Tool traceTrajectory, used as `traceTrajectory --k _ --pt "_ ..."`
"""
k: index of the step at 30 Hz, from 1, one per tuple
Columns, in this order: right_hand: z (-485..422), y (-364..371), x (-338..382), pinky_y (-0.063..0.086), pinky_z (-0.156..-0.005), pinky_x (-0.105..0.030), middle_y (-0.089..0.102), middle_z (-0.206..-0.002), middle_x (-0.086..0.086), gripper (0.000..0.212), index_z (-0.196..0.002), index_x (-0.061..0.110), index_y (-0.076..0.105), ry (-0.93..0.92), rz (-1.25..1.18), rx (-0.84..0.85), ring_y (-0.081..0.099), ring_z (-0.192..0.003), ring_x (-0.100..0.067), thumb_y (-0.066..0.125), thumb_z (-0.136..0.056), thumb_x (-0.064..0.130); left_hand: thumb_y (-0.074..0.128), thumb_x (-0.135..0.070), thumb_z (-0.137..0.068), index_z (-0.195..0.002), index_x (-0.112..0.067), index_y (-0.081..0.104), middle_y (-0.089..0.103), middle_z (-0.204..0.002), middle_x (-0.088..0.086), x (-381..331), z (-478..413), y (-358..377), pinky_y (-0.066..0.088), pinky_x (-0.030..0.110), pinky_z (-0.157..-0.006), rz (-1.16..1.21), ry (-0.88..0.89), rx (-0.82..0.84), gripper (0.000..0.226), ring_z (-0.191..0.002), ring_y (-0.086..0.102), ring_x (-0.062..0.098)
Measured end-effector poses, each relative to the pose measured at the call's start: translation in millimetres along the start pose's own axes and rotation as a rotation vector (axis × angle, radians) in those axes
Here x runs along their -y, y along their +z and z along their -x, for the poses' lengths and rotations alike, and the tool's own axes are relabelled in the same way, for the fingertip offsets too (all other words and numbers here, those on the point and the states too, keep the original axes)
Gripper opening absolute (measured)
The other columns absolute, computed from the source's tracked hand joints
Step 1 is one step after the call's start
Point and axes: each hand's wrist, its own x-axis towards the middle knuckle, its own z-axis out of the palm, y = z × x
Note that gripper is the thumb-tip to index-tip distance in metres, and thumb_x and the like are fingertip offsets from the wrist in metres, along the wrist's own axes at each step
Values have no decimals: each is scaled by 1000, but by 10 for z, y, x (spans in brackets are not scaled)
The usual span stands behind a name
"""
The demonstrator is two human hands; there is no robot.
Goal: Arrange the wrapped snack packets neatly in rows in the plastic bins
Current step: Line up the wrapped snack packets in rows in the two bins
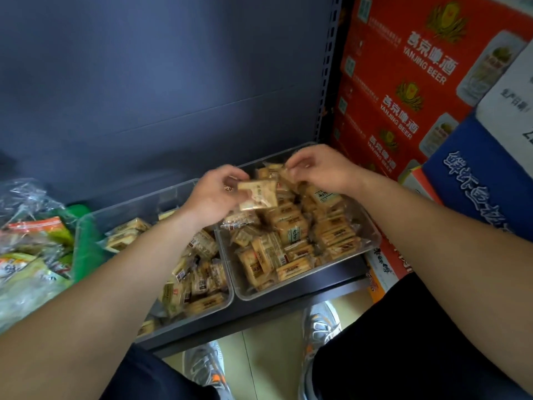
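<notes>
L: my left hand pinches one snack packet by its left edge, above the right bin | R: my right hand just beyond it, fingers curled over the bin's far packets, grip unclear | left bin touching alongside

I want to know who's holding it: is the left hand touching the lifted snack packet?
Touching. The head view shows the left hand pinching the lifted snack packet by its left edge.

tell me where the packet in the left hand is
In the head view the packet is held by the left hand near centre, over the back left of the right-hand bin, just left of the right hand.
</notes>
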Motion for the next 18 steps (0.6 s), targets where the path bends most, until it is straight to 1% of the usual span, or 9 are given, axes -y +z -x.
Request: traceTrajectory --k 2,4,5,7,9,11,14,16,18 --pt "-28 -156 -181 48 -74 -13 67 -111 8 18 -116 19 70 44 72 -172 64 -100 -9 61 -100 17 77 -17 -89 -109 -25 64 65 -101 -2 125 -68 -102 61 47 -84 58 -75 -122 25 -81 73 25" --pt "-26 -284 -373 43 -75 -20 64 -111 7 20 -118 19 68 101 181 -253 62 -104 -14 62 -99 17 76 -21 -91 -111 -22 61 65 -102 2 248 -117 -121 59 46 -88 56 -136 -191 26 -85 73 27" --pt "-21 -320 -452 41 -79 -24 63 -113 5 24 -121 19 66 127 243 -234 60 -104 -15 65 -98 19 75 -25 -92 -113 -22 60 66 -104 1 305 -136 -100 58 43 -90 -14 -151 -195 26 -87 72 25" --pt "-8 -308 -533 40 -84 -25 63 -117 0 38 -129 18 61 181 337 -99 57 -102 -16 73 -92 21 71 -33 -94 -119 -25 60 66 -111 -4 376 -150 -30 54 35 -87 -256 -151 -166 29 -86 69 19" --pt "-12 -213 -547 44 -88 -28 61 -121 -2 54 -137 17 55 231 427 54 55 -102 -17 78 -88 22 70 -36 -94 -122 -29 59 66 -115 -4 407 -170 12 55 35 -82 -414 -162 -151 31 -79 69 16" --pt "-56 -104 -554 49 -93 -33 63 -122 -4 58 -138 17 54 245 522 97 58 -103 -21 79 -86 25 70 -36 -94 -125 -30 61 68 -116 -1 386 -208 -8 55 37 -87 -419 -185 -146 33 -84 69 19" --pt "-118 -17 -530 54 -91 -38 64 -118 -6 60 -133 15 53 262 642 74 61 -101 -25 80 -84 36 70 -37 -93 -129 -28 63 68 -114 6 333 -232 -79 51 37 -89 -476 -181 -131 39 -96 67 26" --pt "-143 -20 -536 53 -94 -40 62 -125 -6 77 -139 15 45 267 655 83 60 -109 -26 84 -78 42 70 -36 -92 -129 -26 62 65 -118 8 289 -226 -118 51 38 -88 -451 -151 -171 39 -97 66 28" --pt "-132 -58 -552 50 -98 -39 59 -129 -2 90 -147 19 39 281 576 160 57 -114 -24 87 -74 42 70 -34 -93 -126 -26 61 61 -124 6 216 -193 -125 53 39 -91 -379 -113 -193 35 -98 66 28"
